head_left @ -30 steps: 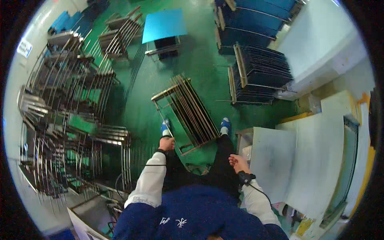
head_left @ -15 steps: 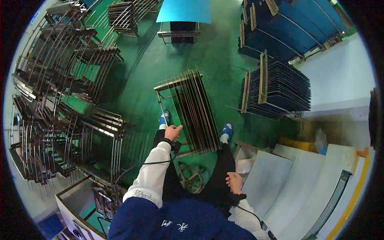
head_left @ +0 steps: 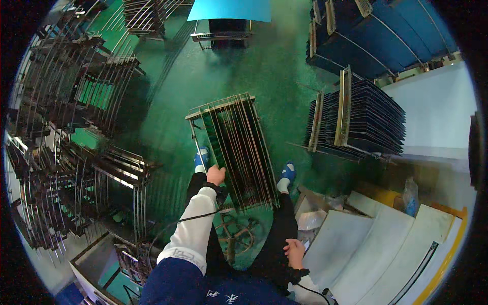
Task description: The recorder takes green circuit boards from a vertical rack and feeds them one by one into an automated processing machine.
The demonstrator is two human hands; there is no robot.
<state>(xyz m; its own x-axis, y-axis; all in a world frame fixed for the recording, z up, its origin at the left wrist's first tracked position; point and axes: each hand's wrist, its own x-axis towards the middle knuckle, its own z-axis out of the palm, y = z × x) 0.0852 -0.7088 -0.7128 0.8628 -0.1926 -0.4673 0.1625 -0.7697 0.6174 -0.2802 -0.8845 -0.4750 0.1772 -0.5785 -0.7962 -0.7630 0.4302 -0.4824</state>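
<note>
A metal rack (head_left: 194,114) stands on the floor between my feet, holding several thin dark panels (head_left: 239,152) on edge, their rims copper-coloured. My left hand (head_left: 216,175) is at the left side of the rack, against the edge of the leftmost panel. Its fingers are curled in, and what lies between them, if anything, is hidden. Over my right thigh hangs my right hand (head_left: 295,253), its fingers loosely curled with nothing visible in them. It is apart from the rack. Below the rack's near end shows a round brown metal base (head_left: 234,236) with spokes.
Several metal racks (head_left: 122,168) crowd the left side. Another rack full of dark panels (head_left: 368,114) stands to the right, and a blue-covered rack (head_left: 386,35) behind it. Large pale boards (head_left: 376,254) lean at near right. A bright blue sheet (head_left: 231,9) tops a far stand.
My left hand has gone from an extended finger to a closed shape at the panel edge. The panels spread farther left in the rack. My right hand stays near my thigh.
</note>
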